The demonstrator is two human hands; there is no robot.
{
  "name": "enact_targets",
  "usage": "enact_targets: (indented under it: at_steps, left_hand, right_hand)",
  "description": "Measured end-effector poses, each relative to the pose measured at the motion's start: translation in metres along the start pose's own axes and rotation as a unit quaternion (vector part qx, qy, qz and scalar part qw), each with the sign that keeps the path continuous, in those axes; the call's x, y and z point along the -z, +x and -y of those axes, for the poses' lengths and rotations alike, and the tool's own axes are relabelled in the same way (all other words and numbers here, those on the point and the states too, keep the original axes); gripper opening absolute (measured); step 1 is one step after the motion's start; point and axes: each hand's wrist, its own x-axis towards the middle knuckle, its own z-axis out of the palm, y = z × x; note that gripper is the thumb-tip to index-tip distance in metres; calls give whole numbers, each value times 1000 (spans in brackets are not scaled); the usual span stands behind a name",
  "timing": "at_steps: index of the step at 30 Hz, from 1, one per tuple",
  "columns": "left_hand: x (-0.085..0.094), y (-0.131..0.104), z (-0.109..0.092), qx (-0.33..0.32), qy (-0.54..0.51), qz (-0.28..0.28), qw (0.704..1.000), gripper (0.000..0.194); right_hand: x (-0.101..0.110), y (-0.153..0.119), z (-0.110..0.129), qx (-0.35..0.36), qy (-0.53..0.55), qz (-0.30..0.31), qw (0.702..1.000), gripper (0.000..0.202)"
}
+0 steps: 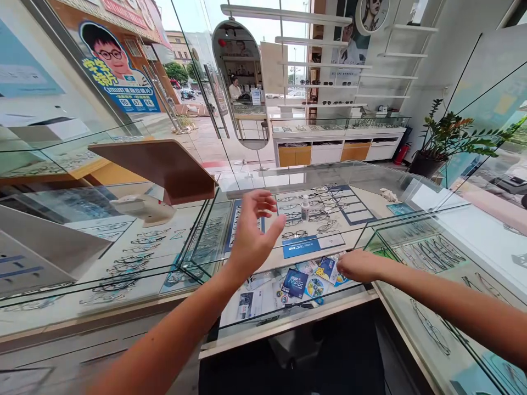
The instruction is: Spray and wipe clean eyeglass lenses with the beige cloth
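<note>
Packet [295, 282], dark blue, lies near front edge of glass worktop [362, 180]; under glass or not, I cannot tell. Clock centred on packet. Right hand [356, 266]: near three o'clock, fingers curled; whether clamped on anything, I cannot tell. Left hand [255, 229]: toward eleven, raised, thumb and fingers apart, holding nothing. Bottle [305, 209]: twelve, upright among eyeglasses [294, 235]. Judgement: I rate step as reaching near packet; next move calls for steady right hand, left clear of bottle.

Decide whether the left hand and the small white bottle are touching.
Apart. The head view shows a plain gap between the left hand and the small white bottle to its right.
</note>
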Motion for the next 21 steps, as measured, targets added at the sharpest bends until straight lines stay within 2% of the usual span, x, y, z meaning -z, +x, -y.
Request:
enact_targets:
  at_steps: [3, 5, 6, 7, 8, 10, 12, 14, 16, 19, 21]
  left_hand:
    - [-63, -3, 49, 155, -10, 67, 986, 73]
    - [-107, -4, 85, 248, -10, 106, 963, 99]
    - [-125, -5, 101, 275, -14, 129, 953, 104]
    - [-140, -5, 113, 285, -13, 158, 945, 99]
    - [-150, -4, 122, 286, -5, 179, 941, 84]
    - [-157, -3, 134, 277, 14, 200, 940, 49]
    - [-147, -1, 140, 270, 31, 194, 943, 29]
    - [-124, -1, 149, 269, 47, 178, 945, 30]
    - [-91, -3, 164, 272, 68, 158, 947, 34]
    - [-29, -6, 194, 276, 136, 114, 945, 39]
    - [12, -7, 212, 281, 205, 88, 933, 44]
  right_hand:
    - [-36, 60, -25, -29, -20, 29, 999, 19]
    - [-49, 90, -40, -48, -32, 14, 998, 18]
    - [-53, 102, -47, -58, -38, 0, 998, 20]
    - [-54, 114, -55, -68, -44, -15, 997, 23]
    - [-54, 124, -63, -79, -51, -32, 995, 27]
    - [-53, 143, -80, -102, -65, -63, 991, 29]
    - [-53, 161, -97, -122, -79, -91, 985, 27]
    - [-56, 176, -114, -134, -89, -113, 980, 30]
    - [-61, 189, -130, -136, -94, -127, 978, 33]
    - [-70, 204, -149, -132, -92, -136, 978, 34]
    - [-75, 213, -159, -135, -89, -140, 977, 37]
